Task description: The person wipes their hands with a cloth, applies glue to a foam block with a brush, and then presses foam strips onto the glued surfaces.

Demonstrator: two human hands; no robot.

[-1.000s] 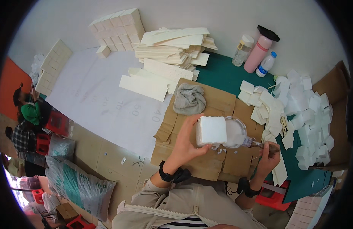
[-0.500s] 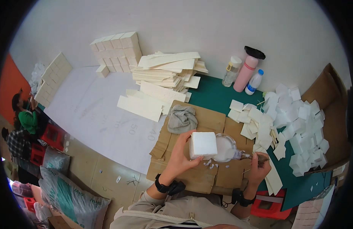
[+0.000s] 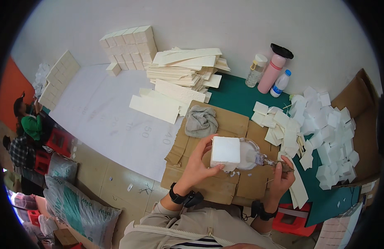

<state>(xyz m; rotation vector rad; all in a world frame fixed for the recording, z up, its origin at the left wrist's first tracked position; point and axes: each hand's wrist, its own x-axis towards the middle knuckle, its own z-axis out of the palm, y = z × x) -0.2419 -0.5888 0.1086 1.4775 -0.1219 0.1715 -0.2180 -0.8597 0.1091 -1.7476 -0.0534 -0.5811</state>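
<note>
In my left hand (image 3: pixel 200 164) is a white foam block (image 3: pixel 226 150), gripped by its sides with the thumb at the near edge and a smooth square face turned up. Behind the block, partly hidden by it, sits a round clear dish (image 3: pixel 251 165) of whitish paste. My right hand (image 3: pixel 284 174) pinches the brown handle of a brush (image 3: pixel 270 162). The brush's smeared head points left over the dish's right rim. Small white blobs (image 3: pixel 234 174) lie on the cardboard (image 3: pixel 217 189) under the dish.
A grey cloth (image 3: pixel 201 121) lies on the cardboard. Behind stand stacked white sheets (image 3: pixel 183 66) and a wall of blocks (image 3: pixel 129 47). Bottles (image 3: pixel 271 74) stand at the back. Offcuts (image 3: pixel 289 133) and a heap of white blocks (image 3: pixel 331 141) fill the right side. Two people sit far left.
My left hand and the block have shifted slightly right and up in the picture. The brush has moved a little, and the whole view has shifted slightly.
</note>
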